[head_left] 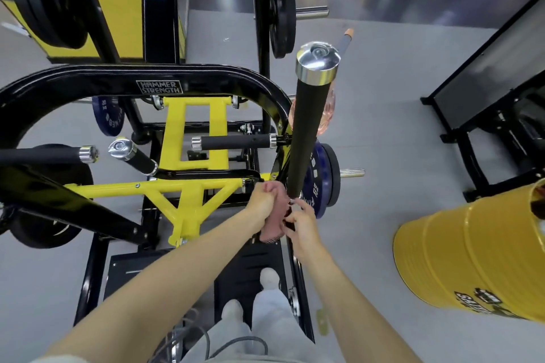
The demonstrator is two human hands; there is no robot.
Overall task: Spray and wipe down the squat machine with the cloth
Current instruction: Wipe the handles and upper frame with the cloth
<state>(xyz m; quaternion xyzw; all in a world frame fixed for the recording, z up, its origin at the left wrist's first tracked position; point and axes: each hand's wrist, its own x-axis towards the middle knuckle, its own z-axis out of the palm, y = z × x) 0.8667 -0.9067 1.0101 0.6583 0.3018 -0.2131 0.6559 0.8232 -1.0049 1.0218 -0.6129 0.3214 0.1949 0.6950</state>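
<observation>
Two hands meet at the near end of the squat machine's (88, 76) long black handle (309, 127). Our left hand (264, 197) clamps the pink cloth (272, 228). We cannot tell what the curled right hand (300, 225) holds. Hanging cloth may snag the joint.

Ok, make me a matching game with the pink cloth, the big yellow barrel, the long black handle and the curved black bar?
1 pink cloth
2 big yellow metal barrel
3 long black padded handle
4 curved black bar

A has a silver cap
B gripped by the left hand
C far right
D wears a Hammer Strength label

Pairs: 1-B, 2-C, 3-A, 4-D
</observation>
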